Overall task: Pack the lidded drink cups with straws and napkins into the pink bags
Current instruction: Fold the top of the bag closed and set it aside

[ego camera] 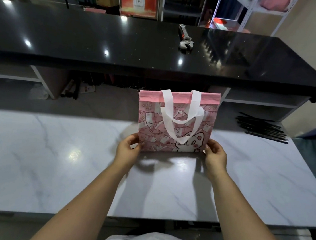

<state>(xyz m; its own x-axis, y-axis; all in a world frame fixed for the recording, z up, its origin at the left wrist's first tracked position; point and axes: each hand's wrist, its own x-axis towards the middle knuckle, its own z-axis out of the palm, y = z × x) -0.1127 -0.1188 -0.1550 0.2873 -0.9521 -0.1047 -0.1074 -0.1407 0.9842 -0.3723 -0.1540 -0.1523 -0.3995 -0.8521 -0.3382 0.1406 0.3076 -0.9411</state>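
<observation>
1. We have the pink bag [153, 123] standing on its bottom edge on the white tabletop [55, 159]. It is straight ahead of us and a little right of centre, with its printed face turned towards us.

2. Our left hand [128, 147] grips the bag's lower left corner and our right hand [216, 154] grips the lower right corner. On each hand the fingers and thumb are curled round the side edge. Neither hand is free.

3. The relation that matters is that the bag's long axis runs left to right, square across our reach, with one hand at each end. Both hands are about equally near it, so neither has an advantage.

4. The bag looks flat, with front and back panels close together and the mouth at the top, above our hands. The white handles [180, 110] droop down over the front face. We judge the next move is to spread the sides apart from the corners so the bag stands open.

5. A bundle of black straws [262, 128] lies on the tabletop to the far right, well apart from the bag — the right hand is the nearer one for fetching them.

6. We see no cups or napkins, so packing looks barely begun.

7. On the far black counter [84, 38] lies a wrench [185, 38] — no part of this job.
</observation>
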